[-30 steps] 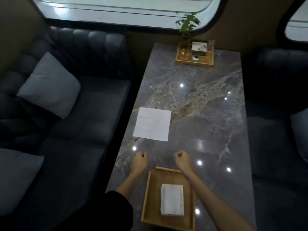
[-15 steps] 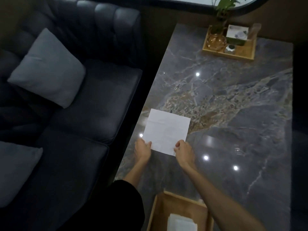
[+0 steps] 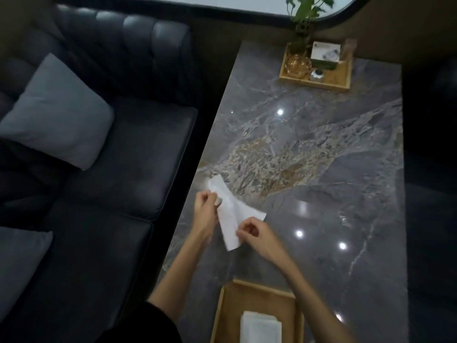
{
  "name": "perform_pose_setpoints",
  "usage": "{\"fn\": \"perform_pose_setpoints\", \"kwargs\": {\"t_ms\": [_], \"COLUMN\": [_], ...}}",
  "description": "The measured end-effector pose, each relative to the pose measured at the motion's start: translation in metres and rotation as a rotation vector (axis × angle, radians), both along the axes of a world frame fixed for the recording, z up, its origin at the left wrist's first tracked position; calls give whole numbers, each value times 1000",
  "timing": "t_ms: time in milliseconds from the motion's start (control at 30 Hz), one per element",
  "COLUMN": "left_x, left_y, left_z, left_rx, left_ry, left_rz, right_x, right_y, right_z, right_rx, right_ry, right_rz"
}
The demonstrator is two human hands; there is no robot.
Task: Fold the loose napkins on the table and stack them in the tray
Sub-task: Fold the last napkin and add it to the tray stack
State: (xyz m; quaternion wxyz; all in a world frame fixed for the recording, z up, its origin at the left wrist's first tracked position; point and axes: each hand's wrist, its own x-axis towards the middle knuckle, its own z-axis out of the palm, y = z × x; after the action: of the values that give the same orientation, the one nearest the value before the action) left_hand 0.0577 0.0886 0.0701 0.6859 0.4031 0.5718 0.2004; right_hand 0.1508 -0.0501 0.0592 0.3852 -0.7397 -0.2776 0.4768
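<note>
Dimly lit marble table (image 3: 321, 169), dark sofa (image 3: 111, 144) alongside, apparently tufted

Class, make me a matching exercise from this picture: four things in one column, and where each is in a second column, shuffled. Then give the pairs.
Things:
1. loose napkin
2. folded napkins
3. potted plant
4. grey cushion

Places:
A. on the sofa
B. in the far tray, by the window
C. held between the left hand and the right hand
D. in the near tray

Pairs: 1-C, 2-D, 3-B, 4-A
</note>
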Motion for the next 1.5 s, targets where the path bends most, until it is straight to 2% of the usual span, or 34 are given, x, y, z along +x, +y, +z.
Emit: {"fn": "perform_pose_setpoints", "kwargs": {"t_ms": [67,100,233,333,500,600,667,733,800,933,1067,1133,1167,1233,1300,1400,1500], "left_x": [1,0,-16,-35,-74,-104,-124,-141,-153,-157,-155,-151,-149,-148,-148,-147,-143], "left_y": [2,4,-4,-22,-56,-78,-99,-123,-148,-191,-221,-230,-234,-242,-255,-276,-287], "left_z": [47,70,170,242,330,362,369,368,362,352,357,364,366,367,361,350,351], "left_rx": [78,95,74,57,177,209,22,-193,-237,72,205,167,89,-121,-185,-53,142], "left_ry": [-54,-77,-220,-318,-277,-348,-492,-608,-653,-466,-408,-473,-523,-600,-635,-578,-477], "left_rz": [-68,-120,-421,-566,-621,-597,-537,-600,-683,-772,-747,-704,-698,-723,-793,-888,-862], "right_x": [1,3,13,4,-34,-61,-73,-77,-82,-91,-92,-97,-100,-105,-110,-113,-117], "right_y": [-19,-29,-57,-64,-91,-123,-147,-171,-199,-250,-299,-321,-329,-341,-350,-363,-380], "right_z": [40,57,110,152,219,258,281,306,327,349,356,359,360,362,363,364,365], "right_rx": [34,61,213,280,501,624,669,674,665,609,614,607,609,628,647,655,677], "right_ry": [135,149,50,198,589,601,513,394,287,178,213,214,204,178,146,138,230], "right_rz": [91,64,-286,-327,-275,-324,-445,-524,-561,-609,-576,-508,-506,-562,-627,-706,-685]}}
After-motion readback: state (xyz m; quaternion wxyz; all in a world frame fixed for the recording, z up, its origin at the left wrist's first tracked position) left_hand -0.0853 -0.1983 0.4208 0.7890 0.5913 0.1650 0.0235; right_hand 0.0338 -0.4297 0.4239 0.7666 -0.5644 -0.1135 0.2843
